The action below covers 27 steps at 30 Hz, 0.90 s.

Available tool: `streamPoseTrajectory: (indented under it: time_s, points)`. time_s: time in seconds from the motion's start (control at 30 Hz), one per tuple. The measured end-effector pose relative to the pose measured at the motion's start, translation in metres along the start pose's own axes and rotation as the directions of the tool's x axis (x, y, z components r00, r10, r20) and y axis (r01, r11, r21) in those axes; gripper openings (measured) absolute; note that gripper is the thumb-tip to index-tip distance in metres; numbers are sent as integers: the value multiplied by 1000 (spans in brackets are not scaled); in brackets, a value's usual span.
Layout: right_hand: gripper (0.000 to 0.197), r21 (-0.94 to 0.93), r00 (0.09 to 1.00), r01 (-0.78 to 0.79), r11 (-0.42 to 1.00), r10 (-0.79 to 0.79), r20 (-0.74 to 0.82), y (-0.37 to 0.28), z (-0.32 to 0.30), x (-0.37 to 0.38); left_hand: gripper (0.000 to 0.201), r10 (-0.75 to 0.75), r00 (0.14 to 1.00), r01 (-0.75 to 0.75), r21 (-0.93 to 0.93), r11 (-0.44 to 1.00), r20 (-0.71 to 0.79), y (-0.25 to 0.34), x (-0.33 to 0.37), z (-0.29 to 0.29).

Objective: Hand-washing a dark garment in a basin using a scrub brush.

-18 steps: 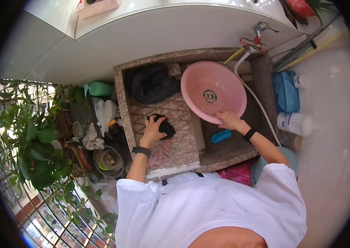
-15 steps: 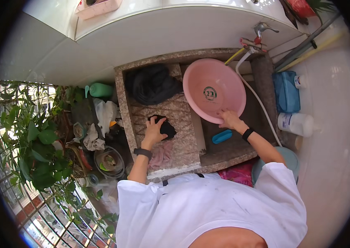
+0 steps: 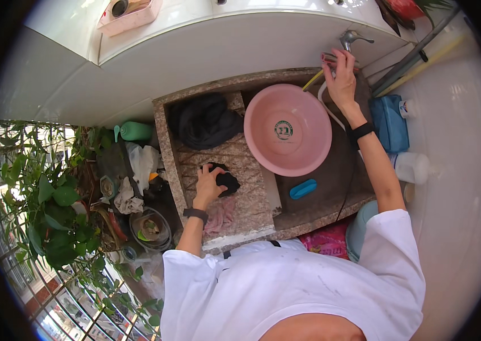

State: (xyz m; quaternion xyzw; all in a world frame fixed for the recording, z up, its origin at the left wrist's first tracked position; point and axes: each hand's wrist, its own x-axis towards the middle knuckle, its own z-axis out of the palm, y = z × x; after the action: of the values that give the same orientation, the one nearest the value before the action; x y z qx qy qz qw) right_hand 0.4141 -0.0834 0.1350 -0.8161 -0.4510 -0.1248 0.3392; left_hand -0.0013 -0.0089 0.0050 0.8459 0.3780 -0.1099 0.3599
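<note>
One step, apparently tap-handling | left hand (image 3: 207, 188) curls over black cloth (image 3: 229, 182) on the ribbed slab (image 3: 252, 210); right hand (image 3: 342, 86) is up at the tap (image 3: 349, 40); whether either grip is closed cannot be told | next move likely calls for a sure turn

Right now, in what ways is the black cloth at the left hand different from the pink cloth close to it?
Colour: the black cloth is dark all over, while the pink cloth is pale.
Contact: the left hand is on the black cloth; no fingers touch the pink cloth.
Place: the pink cloth lies nearer the person's body than the black cloth.
Shared: both lie crumpled on the stone slab.
</note>
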Motion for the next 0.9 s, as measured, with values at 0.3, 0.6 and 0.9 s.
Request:
streamPoseTrajectory:
  time_s: [0.3, 0.6, 0.9]
  points:
    - [17, -85, 982, 131, 988, -118, 148, 27, -7, 31, 54, 11, 1000, -11, -14, 1000, 0, -8, 3, 3]
    - [37, -30, 883, -211, 977, 204, 424, 30, 4, 51, 72, 2, 993, -7, 44, 999, 119, -14, 6, -2]
    - [41, -100, 918, -154, 983, 179, 353, 43, 10, 47, 37, -145, 988, 143, -48, 989, -43, -4, 21, -10]
